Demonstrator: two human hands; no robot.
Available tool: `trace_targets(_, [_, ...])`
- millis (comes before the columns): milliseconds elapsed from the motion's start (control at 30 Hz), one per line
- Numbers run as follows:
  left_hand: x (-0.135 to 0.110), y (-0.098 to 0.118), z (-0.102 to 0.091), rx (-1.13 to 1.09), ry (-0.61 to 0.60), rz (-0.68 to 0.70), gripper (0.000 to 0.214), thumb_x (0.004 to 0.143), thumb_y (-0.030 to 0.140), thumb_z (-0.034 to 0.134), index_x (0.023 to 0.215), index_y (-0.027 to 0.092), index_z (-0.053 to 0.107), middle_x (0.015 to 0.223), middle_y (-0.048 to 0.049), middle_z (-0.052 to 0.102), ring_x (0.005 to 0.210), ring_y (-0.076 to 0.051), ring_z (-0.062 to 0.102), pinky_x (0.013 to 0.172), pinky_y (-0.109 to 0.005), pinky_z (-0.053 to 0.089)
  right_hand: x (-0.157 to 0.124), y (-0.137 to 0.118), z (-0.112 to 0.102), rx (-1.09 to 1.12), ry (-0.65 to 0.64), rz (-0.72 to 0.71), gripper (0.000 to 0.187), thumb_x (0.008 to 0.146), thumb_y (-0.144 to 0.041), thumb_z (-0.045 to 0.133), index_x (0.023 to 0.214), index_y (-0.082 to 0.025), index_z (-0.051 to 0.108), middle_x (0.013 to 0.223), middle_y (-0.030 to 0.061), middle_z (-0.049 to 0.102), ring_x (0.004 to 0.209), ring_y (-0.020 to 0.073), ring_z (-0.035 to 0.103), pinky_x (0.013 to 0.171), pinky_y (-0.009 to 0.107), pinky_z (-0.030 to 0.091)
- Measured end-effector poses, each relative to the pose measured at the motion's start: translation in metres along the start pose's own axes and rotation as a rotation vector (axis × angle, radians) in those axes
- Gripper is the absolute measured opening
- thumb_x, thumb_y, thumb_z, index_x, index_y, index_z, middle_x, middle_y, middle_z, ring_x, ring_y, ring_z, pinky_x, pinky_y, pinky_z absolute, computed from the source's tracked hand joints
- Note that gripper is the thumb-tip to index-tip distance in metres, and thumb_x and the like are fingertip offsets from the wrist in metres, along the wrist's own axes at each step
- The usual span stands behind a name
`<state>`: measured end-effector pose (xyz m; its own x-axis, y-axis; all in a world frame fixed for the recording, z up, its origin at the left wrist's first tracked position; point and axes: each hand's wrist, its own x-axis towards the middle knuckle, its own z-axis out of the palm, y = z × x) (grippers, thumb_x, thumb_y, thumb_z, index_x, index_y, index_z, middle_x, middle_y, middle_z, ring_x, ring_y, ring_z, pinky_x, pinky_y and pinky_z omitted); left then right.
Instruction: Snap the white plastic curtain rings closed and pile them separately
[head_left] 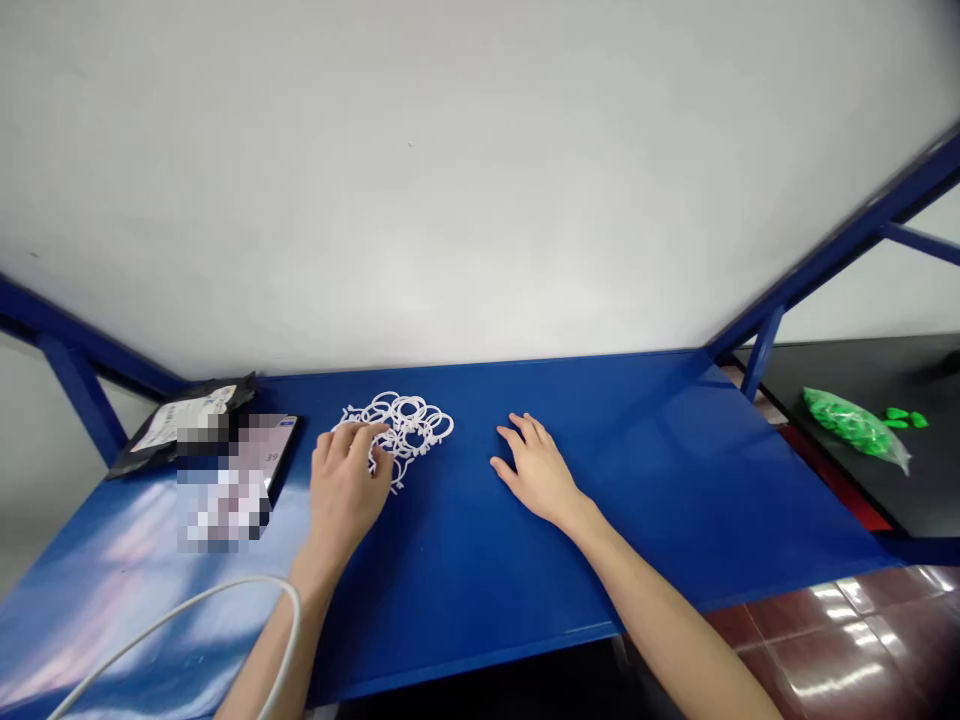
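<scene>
A heap of several white plastic rings (409, 425) lies on the blue table (660, 500), near its back edge. My left hand (346, 483) rests on the near left side of the heap, fingers curled over some rings; I cannot make out whether it grips one. My right hand (534, 466) lies flat on the bare table to the right of the heap, fingers stretched out and holding nothing.
A black pouch with a white label (180, 420) and a dark flat device (266, 455) lie at the left. A white cable (187, 610) loops over my left forearm. On a black surface at the right sits a bag of green pieces (855, 425). A white wall stands behind.
</scene>
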<state>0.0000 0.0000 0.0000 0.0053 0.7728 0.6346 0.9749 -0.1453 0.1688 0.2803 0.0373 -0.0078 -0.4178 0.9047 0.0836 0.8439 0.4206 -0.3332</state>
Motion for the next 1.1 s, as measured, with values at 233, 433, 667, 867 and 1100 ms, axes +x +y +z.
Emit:
trace_targets(233, [-0.007,-0.008,0.004,0.129,-0.287,-0.062,0.023,0.096,0.023,0.051,0.111,0.021,0.069,0.103,-0.0088,0.076,0.100,-0.031,0.056,0.081,-0.042,0.038,0.000,0.001,0.001,0.012,-0.017,0.009,0.051,0.103,-0.041,0.052,0.146,-0.015,0.056,0.158,0.0176,0.045,0.151,0.0378,0.034,0.121,0.056,0.036])
trace_targets(433, [-0.005,-0.003,0.001,0.107,-0.328,-0.079,0.024,0.097,0.021,0.049,0.109,0.023,0.069,0.103,-0.0073,0.077,0.101,-0.030,0.058,0.085,-0.043,0.035,0.000,0.000,0.001,0.023,-0.012,-0.001,0.051,0.102,-0.040,0.054,0.146,-0.015,0.056,0.158,0.0188,0.045,0.151,0.0387,0.034,0.120,0.057,0.036])
trace_targets(667, [-0.007,-0.001,0.000,0.093,-0.345,-0.032,0.024,0.094,0.019,0.053,0.112,0.023,0.068,0.103,-0.0060,0.076,0.101,-0.030,0.058,0.085,-0.043,0.034,-0.001,0.000,0.001,0.017,0.004,-0.011,0.050,0.102,-0.041,0.053,0.145,-0.016,0.057,0.157,0.0183,0.046,0.150,0.0388,0.035,0.119,0.058,0.038])
trace_targets(867, [-0.007,-0.003,0.001,0.087,-0.247,-0.029,0.019,0.097,0.018,0.051,0.106,0.022,0.068,0.097,-0.0053,0.076,0.094,-0.028,0.058,0.082,-0.042,0.033,0.000,0.002,0.002,0.037,-0.002,-0.005,0.051,0.102,-0.039,0.056,0.145,-0.014,0.056,0.157,0.0193,0.045,0.151,0.0400,0.034,0.120,0.059,0.037])
trace_targets(1100, [-0.003,0.017,-0.006,-0.297,-0.092,-0.099,0.012,0.093,0.017,0.053,0.098,0.021,0.063,0.092,-0.0050,0.069,0.093,-0.025,0.058,0.083,-0.039,0.041,-0.003,-0.010,0.003,0.235,0.171,-0.147,0.034,0.100,-0.028,0.059,0.132,-0.018,0.063,0.139,0.0155,0.060,0.142,0.0335,0.045,0.116,0.056,0.044])
